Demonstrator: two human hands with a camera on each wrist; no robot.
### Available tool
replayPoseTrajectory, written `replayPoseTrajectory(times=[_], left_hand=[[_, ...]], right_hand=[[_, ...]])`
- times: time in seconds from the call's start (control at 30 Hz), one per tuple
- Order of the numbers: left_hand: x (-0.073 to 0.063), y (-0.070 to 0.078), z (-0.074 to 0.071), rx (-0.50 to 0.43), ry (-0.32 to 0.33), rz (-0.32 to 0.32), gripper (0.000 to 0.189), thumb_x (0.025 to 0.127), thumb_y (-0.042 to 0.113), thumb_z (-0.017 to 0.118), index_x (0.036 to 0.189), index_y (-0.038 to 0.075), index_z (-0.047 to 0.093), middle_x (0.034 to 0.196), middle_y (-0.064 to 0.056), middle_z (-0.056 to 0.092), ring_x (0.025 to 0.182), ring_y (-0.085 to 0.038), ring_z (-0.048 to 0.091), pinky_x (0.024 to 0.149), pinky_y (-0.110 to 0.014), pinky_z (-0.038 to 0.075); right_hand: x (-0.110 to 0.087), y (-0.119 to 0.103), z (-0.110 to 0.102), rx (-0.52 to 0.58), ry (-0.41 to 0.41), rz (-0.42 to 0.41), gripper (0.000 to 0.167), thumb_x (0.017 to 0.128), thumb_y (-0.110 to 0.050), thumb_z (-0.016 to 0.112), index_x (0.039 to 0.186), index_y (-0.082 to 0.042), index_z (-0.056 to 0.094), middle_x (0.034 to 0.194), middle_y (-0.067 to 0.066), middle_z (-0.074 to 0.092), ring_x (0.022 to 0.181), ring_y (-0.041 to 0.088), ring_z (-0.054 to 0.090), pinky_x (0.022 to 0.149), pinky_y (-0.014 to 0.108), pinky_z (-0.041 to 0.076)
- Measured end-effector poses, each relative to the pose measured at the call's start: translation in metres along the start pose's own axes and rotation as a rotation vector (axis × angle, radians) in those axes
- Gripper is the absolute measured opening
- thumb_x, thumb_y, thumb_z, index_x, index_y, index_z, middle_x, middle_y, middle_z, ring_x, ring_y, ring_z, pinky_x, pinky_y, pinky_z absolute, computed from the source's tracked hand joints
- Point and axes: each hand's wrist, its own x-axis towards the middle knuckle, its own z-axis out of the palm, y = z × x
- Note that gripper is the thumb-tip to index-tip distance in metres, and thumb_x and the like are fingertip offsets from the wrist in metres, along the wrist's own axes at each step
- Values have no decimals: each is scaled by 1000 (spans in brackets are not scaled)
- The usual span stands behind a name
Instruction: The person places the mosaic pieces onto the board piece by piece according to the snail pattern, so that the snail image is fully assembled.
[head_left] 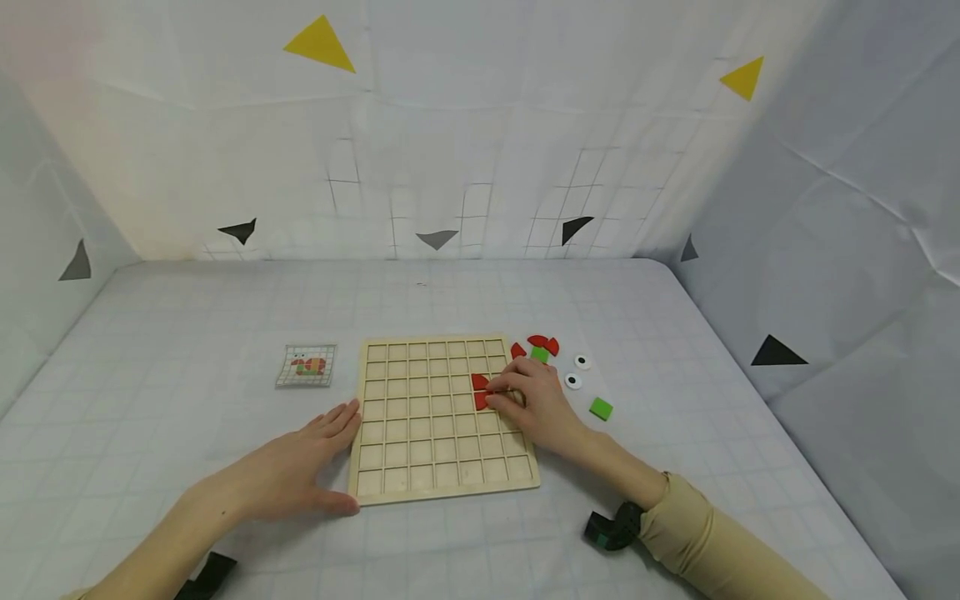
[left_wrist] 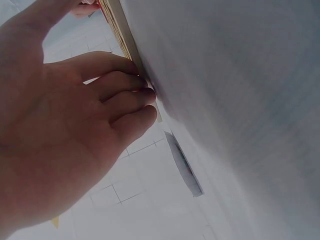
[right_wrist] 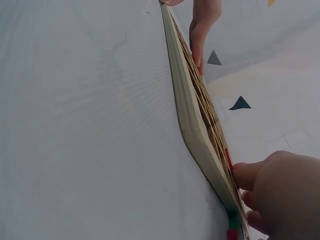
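A pale wooden grid board [head_left: 420, 408] lies flat on the table. My left hand [head_left: 300, 467] rests at its left side, fingers extended and fingertips at the frame; in the left wrist view the fingertips [left_wrist: 145, 95] meet the board's edge. My right hand [head_left: 536, 404] reaches over the board's right side, thumb and index finger pinching at a red fan-shaped piece [head_left: 481, 402] in a right-hand cell. Just above it sits another red piece [head_left: 479, 381]. The right wrist view shows the thumb and fingers low at the board, with red [right_wrist: 229, 158] beside a fingertip; the fingers hide part of the pieces.
Right of the board lie several red pieces [head_left: 537, 340], a green square [head_left: 539, 355], another green square [head_left: 601, 408] and two white discs with black dots [head_left: 582, 362]. A picture card [head_left: 306, 367] lies left of the board. White cloth walls [head_left: 480, 167] stand around the table.
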Motion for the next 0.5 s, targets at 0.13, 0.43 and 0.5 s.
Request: replayPoseTrajectory(times=[0.13, 0.43, 0.5], left_hand=[[-1, -1, 1, -7, 3, 15, 111, 79, 65, 72, 155, -4, 29, 166, -18, 16, 151, -42, 19, 118, -60, 26], [-2, -1, 1, 2, 7, 25, 110, 79, 65, 71, 155, -4, 29, 166, -18, 15, 151, -42, 19, 117, -60, 27], [-2, -1, 0, 0, 5, 23, 110, 79, 65, 71, 155, -3, 29, 166, -17, 15, 151, -42, 19, 117, -60, 27]], right_hand=[[-1, 2, -2, -5, 36, 15, 14, 86, -17, 79, 98, -11, 77, 87, -3, 61, 77, 15, 48, 83, 39, 32], [-12, 13, -19, -10, 47, 116, 17, 87, -16, 79, 102, -9, 75, 93, 0, 63, 88, 15, 51, 76, 28, 45], [-16, 18, -23, 9, 43, 133, 18, 87, -15, 79, 103, -8, 75, 94, 0, 63, 92, 16, 53, 75, 27, 51]])
